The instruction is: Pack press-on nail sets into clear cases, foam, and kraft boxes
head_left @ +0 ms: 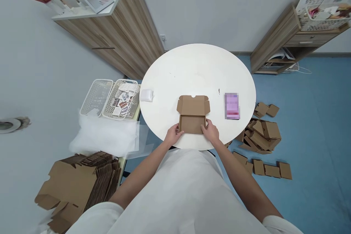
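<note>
A small brown cardboard box (192, 124) stands near the front edge of the white round table, its lid raised and tilted back, its inside bare. My left hand (173, 134) grips the left side wall, thumb at the front corner. On the right side wall, my right hand (210, 131) holds the box with its thumb over the rim. To the right on the table lies a pink-purple stack (232, 106), its print blurred. A white wrapped packet (147, 95) rests at the table's left edge.
The white table (203, 65) has small dark marks. Left are white baskets (120, 98), translucent sheets (106, 135) and stacked flat cardboard (71, 182). Several brown boxes (271, 130) lie on the blue floor at right. Wooden cabinets (131, 25) stand behind.
</note>
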{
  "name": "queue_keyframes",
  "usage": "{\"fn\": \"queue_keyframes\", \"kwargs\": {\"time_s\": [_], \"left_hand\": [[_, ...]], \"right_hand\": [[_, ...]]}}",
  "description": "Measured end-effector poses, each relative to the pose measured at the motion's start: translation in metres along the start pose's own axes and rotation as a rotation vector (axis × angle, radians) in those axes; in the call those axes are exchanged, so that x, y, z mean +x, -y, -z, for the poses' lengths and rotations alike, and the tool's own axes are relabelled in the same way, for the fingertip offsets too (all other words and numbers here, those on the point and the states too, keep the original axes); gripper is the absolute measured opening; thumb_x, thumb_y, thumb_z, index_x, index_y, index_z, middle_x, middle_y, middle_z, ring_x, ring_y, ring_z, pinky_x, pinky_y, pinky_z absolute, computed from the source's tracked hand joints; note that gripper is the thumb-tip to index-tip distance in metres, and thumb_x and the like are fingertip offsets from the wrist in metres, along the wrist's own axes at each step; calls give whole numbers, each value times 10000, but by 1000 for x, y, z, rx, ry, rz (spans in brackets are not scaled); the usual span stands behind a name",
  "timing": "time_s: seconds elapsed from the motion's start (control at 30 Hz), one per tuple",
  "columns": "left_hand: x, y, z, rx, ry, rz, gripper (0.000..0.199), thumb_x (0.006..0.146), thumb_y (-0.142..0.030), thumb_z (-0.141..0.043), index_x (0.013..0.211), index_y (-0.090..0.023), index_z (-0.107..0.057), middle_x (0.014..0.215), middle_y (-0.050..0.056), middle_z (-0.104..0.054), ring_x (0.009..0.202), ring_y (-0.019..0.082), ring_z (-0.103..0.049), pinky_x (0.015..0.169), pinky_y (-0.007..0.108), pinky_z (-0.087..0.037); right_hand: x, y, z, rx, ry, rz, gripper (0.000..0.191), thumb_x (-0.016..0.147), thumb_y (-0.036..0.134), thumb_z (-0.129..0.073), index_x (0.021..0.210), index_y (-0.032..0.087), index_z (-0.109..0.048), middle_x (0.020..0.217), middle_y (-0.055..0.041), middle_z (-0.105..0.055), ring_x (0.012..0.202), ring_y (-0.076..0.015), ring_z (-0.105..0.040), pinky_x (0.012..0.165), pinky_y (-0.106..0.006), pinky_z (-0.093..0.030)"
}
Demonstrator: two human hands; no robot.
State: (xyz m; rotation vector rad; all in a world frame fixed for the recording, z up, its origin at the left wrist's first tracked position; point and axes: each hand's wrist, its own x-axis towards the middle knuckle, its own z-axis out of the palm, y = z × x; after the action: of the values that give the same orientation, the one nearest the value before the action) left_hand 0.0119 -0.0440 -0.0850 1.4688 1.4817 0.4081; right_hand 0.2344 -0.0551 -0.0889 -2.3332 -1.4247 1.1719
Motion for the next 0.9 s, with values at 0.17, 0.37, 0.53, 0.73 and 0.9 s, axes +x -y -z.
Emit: {"fn": "queue_keyframes", "kwargs": {"time_s": [0.17,0.37,0.53,0.73,0.9], "left_hand": [[-7,0,0,-96,-53,154,549,713,-385,-608,1205,-188,-463,1043,82,-572,745,135,-574,740,306,-478],[-9,-5,-4,-457,-76,302,574,742,-428,-581,1234,-180,-419,1181,140,-488,777,144,-621,719,314,-500],[0,-10,0,-467,-111,269,509,724,-403,-611,1163,-176,-491,1159,121,-534,870,171,-610,793,317,-473],[20,-18,14,-485,-143,269,481,723,-365,-620,1150,-174,-510,1216,123,-516,1010,209,-562,875,331,-427],[35,-22,20,-508,-144,275,535,733,-349,-615,1214,-183,-452,1320,114,-422,1132,224,-479,927,328,-392]], "right_hand": [[-11,-12,0,248,-16,34,629,739,513,-480,1272,199,-362,918,-52,-591,793,-192,-582,693,-310,-436],[-25,-18,-9,874,184,-81,642,729,558,-489,1280,278,-317,1282,-88,-389,724,-141,-632,712,-317,-514],[-17,-14,-8,1067,211,-81,504,728,519,-536,1165,287,-439,1256,-47,-447,861,-175,-631,897,-380,-457],[4,3,0,1135,227,-36,409,729,484,-557,1085,289,-506,1212,-16,-509,1032,-187,-566,994,-377,-373],[19,15,-2,1166,218,-52,409,720,466,-572,1083,292,-501,1199,-15,-527,1091,-187,-525,1010,-380,-345]]}}
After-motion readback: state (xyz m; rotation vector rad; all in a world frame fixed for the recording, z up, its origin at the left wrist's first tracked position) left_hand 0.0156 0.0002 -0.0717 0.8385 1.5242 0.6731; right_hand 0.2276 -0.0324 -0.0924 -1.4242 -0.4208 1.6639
